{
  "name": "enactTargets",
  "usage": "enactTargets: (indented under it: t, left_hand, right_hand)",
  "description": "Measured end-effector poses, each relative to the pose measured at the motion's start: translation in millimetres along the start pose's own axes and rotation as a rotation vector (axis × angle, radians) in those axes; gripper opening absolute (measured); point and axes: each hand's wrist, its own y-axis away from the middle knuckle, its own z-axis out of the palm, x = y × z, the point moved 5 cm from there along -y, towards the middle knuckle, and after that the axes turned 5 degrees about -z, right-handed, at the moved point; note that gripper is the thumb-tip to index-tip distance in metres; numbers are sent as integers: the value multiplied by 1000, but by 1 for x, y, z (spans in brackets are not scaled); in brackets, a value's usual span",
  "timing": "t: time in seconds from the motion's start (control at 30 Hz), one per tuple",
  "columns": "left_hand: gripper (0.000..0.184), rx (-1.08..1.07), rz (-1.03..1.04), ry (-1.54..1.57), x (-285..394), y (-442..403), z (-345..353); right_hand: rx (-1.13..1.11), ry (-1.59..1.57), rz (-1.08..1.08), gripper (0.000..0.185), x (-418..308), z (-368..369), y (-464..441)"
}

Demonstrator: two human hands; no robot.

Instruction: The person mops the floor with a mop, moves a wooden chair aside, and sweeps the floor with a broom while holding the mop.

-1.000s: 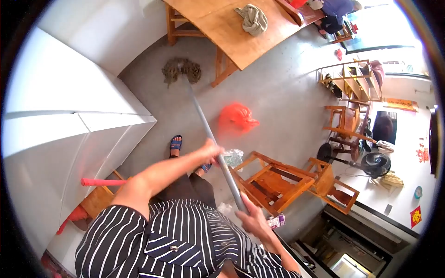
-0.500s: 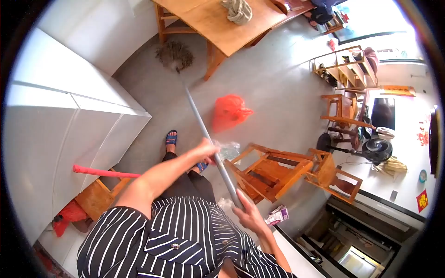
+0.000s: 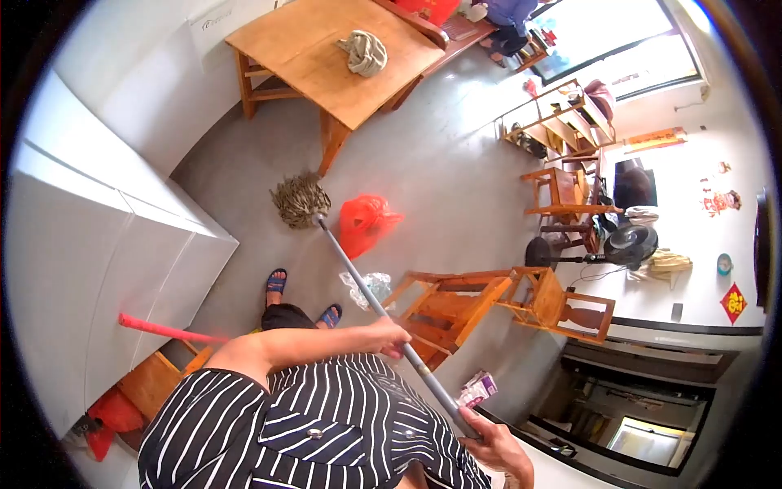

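A mop with a grey pole (image 3: 350, 265) slants across the floor, its strand head (image 3: 298, 200) resting ahead of my feet. My left hand (image 3: 388, 337) is wrapped round the middle of the pole. Near its top end, my right hand (image 3: 494, 445) grips the same pole close to my body. The mop head lies to the left of a red plastic bag (image 3: 364, 226) on the floor. Beside the pole is a crumpled clear plastic bag (image 3: 368, 288).
A wooden table (image 3: 297, 49) carrying a cloth (image 3: 363, 53) stands ahead. White cabinets (image 3: 122, 220) line the left. Wooden chairs (image 3: 456, 306), a fan (image 3: 631, 244) and a rack (image 3: 562, 122) are on the right. A person (image 3: 507, 24) is at the far end.
The mop head has come back from beside the table leg toward my feet. Both hands have moved right and nearer my body with the pole; the view has shifted too.
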Motion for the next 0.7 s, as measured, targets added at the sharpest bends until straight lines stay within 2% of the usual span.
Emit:
enactTargets:
  t: [0.03,0.07,0.13,0.17,0.27,0.33,0.4,0.43,0.53,0.67,0.7]
  left_hand:
    - [23,35,-96,297,-3,-5,-7]
    - [29,62,-108,461,-8,-20,-21]
    - [34,36,-251,576,-25,-43,-40]
    - [38,127,-186,512,-23,-36,-41]
    - [40,161,-142,460,-10,-15,-45]
    - [31,230,-70,421,0,-9,-54]
    - [19,311,-25,402,10,-1,-67]
    - [20,362,10,396,15,3,-71]
    - [19,429,90,299,17,-6,-97]
    - [18,644,163,196,17,-13,-132]
    - [18,627,174,230,21,-11,-136]
  right_hand:
    - [4,-31,13,53,0,4,-1]
    - [7,-61,31,52,1,9,-1]
    - [-22,-216,56,59,6,24,1]
    - [1,-353,5,59,4,32,-3]
    - [16,-464,59,59,-14,34,-7]
    - [-50,-406,137,57,-31,25,-15]
    - [-28,-440,125,56,-33,28,-26]
    - [-77,-480,179,59,-37,30,-30]
    - [-50,-695,50,57,-49,42,-49]
    - [-90,-705,9,56,-46,61,-74]
    - [-84,-757,-4,57,-50,61,-79]
